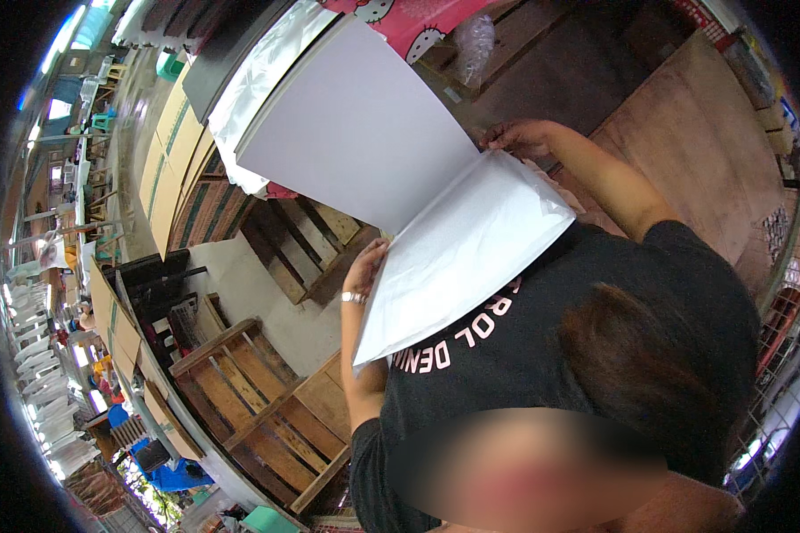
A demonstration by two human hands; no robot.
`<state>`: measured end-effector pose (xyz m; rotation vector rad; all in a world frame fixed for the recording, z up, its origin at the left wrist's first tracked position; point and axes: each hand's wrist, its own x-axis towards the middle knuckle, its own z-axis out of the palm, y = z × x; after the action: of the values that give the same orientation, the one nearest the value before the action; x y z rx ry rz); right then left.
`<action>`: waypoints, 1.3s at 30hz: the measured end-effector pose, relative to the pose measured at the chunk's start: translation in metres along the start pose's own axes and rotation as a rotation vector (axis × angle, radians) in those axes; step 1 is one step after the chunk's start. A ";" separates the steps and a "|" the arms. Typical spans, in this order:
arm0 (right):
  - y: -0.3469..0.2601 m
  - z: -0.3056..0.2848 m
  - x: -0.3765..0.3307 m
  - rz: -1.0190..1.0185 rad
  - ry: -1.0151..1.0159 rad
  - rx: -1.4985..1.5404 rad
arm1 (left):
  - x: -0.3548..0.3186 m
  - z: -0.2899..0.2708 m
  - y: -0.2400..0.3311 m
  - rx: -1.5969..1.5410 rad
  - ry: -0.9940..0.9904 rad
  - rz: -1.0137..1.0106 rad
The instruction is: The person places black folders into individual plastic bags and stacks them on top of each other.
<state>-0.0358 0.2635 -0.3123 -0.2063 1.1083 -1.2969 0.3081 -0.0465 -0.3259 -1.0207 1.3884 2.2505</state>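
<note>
Neither of my own hands shows in the head view. A person in a black t-shirt point(596, 329) with pale lettering fills the lower right. That person holds a large white sheet point(471, 258) up in front of the chest. One of their hands point(364, 271), with a metal band at the wrist, grips the sheet's lower edge. Their other hand point(517, 135) pinches its upper corner. Behind the sheet lies a big pale grey board point(356, 124) on a stack wrapped in clear film.
Wooden pallets point(267, 400) lie on the concrete floor at lower left, and another pallet point(302, 240) sits under the board stack. A brown wooden surface point(684, 160) spreads at upper right. Pink patterned cloth point(409, 22) hangs at the top. Flat cardboard sheets point(164, 169) stand at left.
</note>
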 end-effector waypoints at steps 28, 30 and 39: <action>-0.149 0.203 -0.009 -0.751 0.008 -0.634 | -0.095 0.159 0.176 -0.133 0.172 0.991; -0.150 0.204 -0.011 -0.707 0.018 -0.644 | -0.097 0.166 0.176 -0.163 0.233 0.976; -0.130 0.228 -0.005 -0.687 -0.261 -0.277 | -0.090 0.145 0.149 -0.110 0.229 0.863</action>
<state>0.0481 0.1244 -0.1066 -1.0045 1.0204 -1.6462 0.2240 0.0168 -0.1246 -0.8120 2.1299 2.8789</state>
